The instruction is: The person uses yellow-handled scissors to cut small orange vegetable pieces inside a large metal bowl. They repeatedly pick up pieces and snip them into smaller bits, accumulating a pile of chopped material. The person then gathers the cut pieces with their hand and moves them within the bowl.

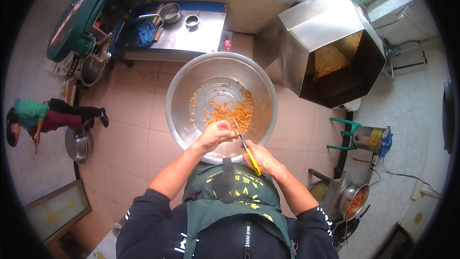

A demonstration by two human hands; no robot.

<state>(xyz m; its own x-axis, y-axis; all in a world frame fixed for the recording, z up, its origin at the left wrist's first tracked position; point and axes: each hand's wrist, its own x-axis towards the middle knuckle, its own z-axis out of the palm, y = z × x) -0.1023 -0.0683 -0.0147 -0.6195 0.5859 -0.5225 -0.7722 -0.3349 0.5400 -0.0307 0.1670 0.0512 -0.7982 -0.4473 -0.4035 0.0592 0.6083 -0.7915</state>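
Observation:
A wide steel basin [179, 90] stands before me, its near rim close to my lap. Orange-brown food pieces [242, 113] lie scattered over its bottom, thickest at the right and near side. Over the basin, my left hand [216, 136] pinches a small orange-brown piece [235, 135] between thumb and fingers. My right hand [261, 156] grips yellow-handled scissors [253, 159], whose dark blades point away from me and meet the piece at my left fingertips. Whether the blades are apart is too small to tell.
A steel hexagonal drum [316, 25] opens towards me at back right. Behind the basin is a steel-topped table [205, 39] with pots. A green machine [75, 25] stands back left. At far left is a person [54, 113] beside steel bowls [77, 145]. A green stool [354, 135] is right.

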